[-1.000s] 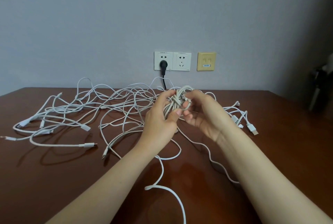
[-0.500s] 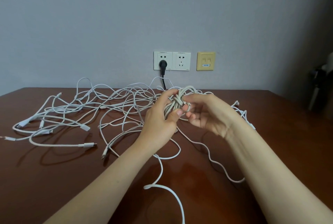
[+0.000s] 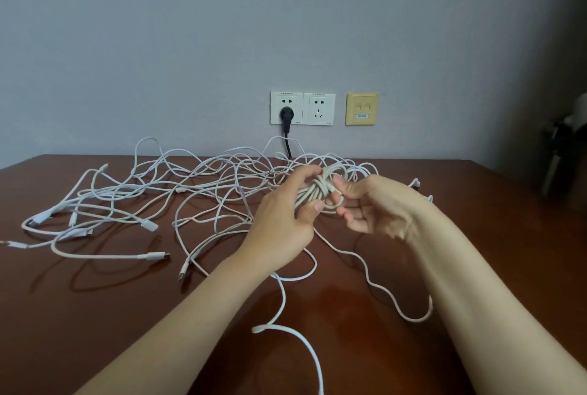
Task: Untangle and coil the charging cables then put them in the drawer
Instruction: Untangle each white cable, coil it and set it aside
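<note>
Item: my left hand (image 3: 282, 220); fingers and thumb curled round the coiled bundle (image 3: 320, 185) of white charging cable, thumb on its near side; held just above the table (image 3: 95, 315), near the back edge.

Item: my right hand (image 3: 378, 204); palm turned toward me, thumb and forefinger pinching a loop at the bundle's right side; other fingers loosely curled below it.

Item: coiled bundle; several turns gathered between both hands, a wrap crossing its middle; one loose tail (image 3: 281, 296) drops from it, lies on the table in a curve and runs toward me past the bottom edge; a second strand (image 3: 368, 277) snakes off under my right forearm.

Item: tangle of white cables (image 3: 190, 185); spread over the left and middle of the table, strands crossing one another, uncoiled; one connector end (image 3: 152, 256) lies free at its near side; a few plug ends show beyond my right wrist.

Item: double wall socket (image 3: 318, 108); black plug (image 3: 286, 113) in its left half, cord hanging behind the table.

Item: yellow wall plate (image 3: 362, 108); just right of the socket.
</note>
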The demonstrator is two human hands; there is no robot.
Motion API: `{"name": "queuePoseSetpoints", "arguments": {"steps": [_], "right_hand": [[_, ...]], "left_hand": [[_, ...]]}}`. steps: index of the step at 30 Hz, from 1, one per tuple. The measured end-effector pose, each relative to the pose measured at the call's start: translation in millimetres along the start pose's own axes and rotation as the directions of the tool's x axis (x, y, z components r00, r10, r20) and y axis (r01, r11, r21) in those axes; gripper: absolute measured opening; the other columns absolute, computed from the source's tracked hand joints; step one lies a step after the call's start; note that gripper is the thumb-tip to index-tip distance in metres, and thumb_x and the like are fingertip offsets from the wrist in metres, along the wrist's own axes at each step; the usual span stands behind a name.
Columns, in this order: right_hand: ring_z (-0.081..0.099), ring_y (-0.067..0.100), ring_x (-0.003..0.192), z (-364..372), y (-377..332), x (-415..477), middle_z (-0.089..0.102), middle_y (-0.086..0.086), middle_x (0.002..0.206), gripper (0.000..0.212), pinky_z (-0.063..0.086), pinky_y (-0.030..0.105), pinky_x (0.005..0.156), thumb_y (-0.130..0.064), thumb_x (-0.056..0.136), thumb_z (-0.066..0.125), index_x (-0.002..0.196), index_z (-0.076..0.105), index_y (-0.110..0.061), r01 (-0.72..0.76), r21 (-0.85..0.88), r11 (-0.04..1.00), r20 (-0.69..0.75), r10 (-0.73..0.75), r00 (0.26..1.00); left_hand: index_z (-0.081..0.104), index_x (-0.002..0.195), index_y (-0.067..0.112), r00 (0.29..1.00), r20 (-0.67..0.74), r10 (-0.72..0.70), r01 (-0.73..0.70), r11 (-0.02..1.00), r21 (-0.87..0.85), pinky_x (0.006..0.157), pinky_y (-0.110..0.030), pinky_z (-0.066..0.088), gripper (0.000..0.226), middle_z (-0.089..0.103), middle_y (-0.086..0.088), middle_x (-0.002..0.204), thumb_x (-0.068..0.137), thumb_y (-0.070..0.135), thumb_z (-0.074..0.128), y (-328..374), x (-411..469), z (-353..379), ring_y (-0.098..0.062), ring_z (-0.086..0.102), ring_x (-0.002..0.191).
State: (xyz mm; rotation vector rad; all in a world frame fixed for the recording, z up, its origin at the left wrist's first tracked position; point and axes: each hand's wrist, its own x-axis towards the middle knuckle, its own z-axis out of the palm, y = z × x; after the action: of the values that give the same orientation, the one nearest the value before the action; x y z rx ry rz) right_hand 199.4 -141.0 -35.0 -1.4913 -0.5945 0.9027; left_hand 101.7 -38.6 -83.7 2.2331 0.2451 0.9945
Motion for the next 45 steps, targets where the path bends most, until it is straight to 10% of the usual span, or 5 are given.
{"name": "queuePoseSetpoints", "arguments": {"steps": [13,22,27,35,45], "right_hand": [[0.053,0.009,0.056,12,7,5,0.052,-0.012,0.068,0.034,0.048,0.016,0.044,-0.007,0.094,0.047,0.061,0.055,-0.009,0.160,-0.540,0.826,-0.129,-0.270,0.954],[0.062,0.035,0.084,25,16,7,0.064,0.016,0.074,0.034,0.051,0.047,0.082,-0.022,0.092,0.050,0.068,0.060,0.000,0.235,-0.721,0.652,-0.135,-0.464,0.876],[0.065,0.023,0.066,23,17,7,0.057,0.010,0.056,0.042,0.049,0.032,0.075,-0.026,0.091,0.052,0.051,0.049,-0.011,0.208,-0.705,0.678,-0.187,-0.461,0.868],[0.063,0.019,0.049,30,26,9,0.061,0.004,0.050,0.036,0.053,0.030,0.064,-0.025,0.085,0.067,0.054,0.063,-0.008,0.380,-0.418,0.826,-0.351,-0.532,0.770],[0.063,0.010,0.048,32,18,4,0.064,0.005,0.056,0.005,0.056,0.018,0.057,-0.001,0.082,0.066,0.081,0.061,0.000,0.388,0.223,0.894,-0.246,-0.333,0.910]], "left_hand": [[0.040,0.122,0.021,0.992,0.061,-0.114,0.118,0.991,-0.068,0.092,-0.028,0.040,0.029,0.051,0.008,0.122,0.095,0.030,0.046,-5,1,9,-0.015,0.053,0.107],[0.044,0.113,0.021,0.941,-0.045,-0.336,0.312,0.911,-0.271,0.088,-0.022,0.038,0.018,0.058,-0.005,0.126,0.097,0.015,0.045,-6,7,16,-0.019,0.056,0.112],[0.044,0.104,0.029,0.963,-0.055,-0.263,0.241,0.936,-0.255,0.066,-0.025,0.039,0.023,0.064,-0.009,0.112,0.093,0.009,0.041,-4,5,14,-0.020,0.055,0.072],[0.046,0.095,0.036,0.976,-0.057,-0.209,0.186,0.943,-0.276,0.057,-0.022,0.040,0.029,0.058,-0.012,0.074,0.094,0.007,0.041,0,6,7,-0.011,0.048,0.056],[0.050,0.107,0.024,0.975,-0.057,-0.217,0.177,0.900,-0.399,0.051,-0.011,0.036,0.022,0.054,0.003,0.069,0.096,0.008,0.041,2,13,-5,-0.004,0.047,0.055]]}}
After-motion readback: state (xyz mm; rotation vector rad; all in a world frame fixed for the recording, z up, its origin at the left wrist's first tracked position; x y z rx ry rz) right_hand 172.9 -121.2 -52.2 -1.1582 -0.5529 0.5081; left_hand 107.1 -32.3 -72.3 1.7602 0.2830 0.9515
